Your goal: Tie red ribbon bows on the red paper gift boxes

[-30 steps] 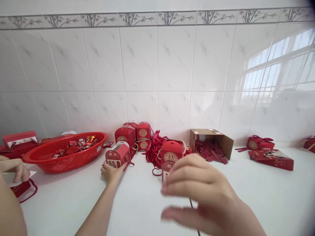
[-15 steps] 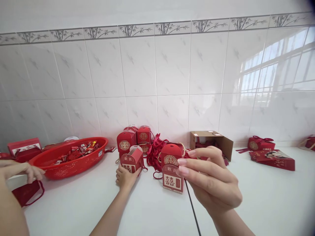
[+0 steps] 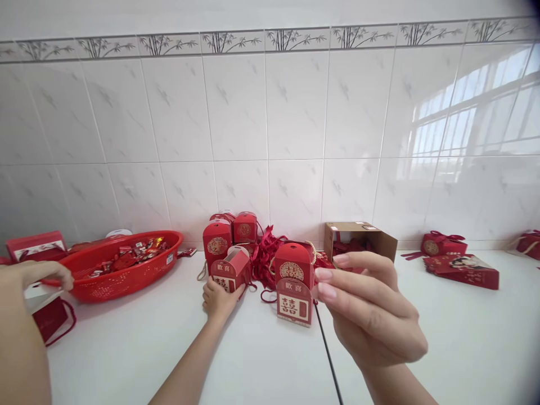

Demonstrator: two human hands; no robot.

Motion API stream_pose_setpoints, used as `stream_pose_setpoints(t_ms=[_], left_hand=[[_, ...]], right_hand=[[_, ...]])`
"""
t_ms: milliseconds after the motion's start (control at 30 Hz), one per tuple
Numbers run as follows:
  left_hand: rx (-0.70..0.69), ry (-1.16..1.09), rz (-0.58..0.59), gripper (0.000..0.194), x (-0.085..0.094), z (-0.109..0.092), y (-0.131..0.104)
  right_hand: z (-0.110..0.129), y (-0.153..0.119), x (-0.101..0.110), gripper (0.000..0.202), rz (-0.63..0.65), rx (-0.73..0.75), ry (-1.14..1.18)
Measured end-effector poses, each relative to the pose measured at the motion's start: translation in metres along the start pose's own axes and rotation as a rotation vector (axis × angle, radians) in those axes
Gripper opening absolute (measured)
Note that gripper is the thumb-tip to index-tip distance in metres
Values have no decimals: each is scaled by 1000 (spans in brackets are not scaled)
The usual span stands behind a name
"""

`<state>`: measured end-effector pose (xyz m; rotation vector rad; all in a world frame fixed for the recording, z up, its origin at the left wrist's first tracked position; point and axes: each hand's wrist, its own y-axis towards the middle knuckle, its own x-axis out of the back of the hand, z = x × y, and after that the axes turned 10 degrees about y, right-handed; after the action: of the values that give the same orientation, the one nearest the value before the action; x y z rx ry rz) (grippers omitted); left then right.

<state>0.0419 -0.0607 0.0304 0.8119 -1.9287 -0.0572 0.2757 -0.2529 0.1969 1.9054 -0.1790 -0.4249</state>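
Compared with 1 s ago: left hand (image 3: 220,304) has slid the house-shaped box (image 3: 241,263) rightward, and it now stands just in front of the stacked boxes (image 3: 217,244). Left fingers are wrapped round its lower front and sides, a firm-looking hold. Right hand (image 3: 373,315) was spread; fingers now half curled, 2 tips by the right edge of the front box (image 3: 294,306). Thumb hidden; cannot tell whether it pinches or touches anything. Result: 2 house-shaped boxes nearly side by side.

Materials: boxes look like folded card, arched tops, gold print; ribbons (image 3: 266,256) glossy, crumpled; basket (image 3: 126,288) perforated plastic; table (image 3: 257,365) smooth, white.
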Motion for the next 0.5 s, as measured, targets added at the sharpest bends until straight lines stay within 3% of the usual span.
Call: stream_pose_setpoints(t_ms=[233,433,500], left_hand=[[-27,-25,79,104,3,-3,-1],[-199,-100,202,99,-1,-12,-12],[-248,-133,227,98,-4,-16,-18]], right_hand=[[3,1,-1,19,15,-29,-42],[1,3,-1,17,11,-12,-61],[0,2,-2,28,7,3,-86]])
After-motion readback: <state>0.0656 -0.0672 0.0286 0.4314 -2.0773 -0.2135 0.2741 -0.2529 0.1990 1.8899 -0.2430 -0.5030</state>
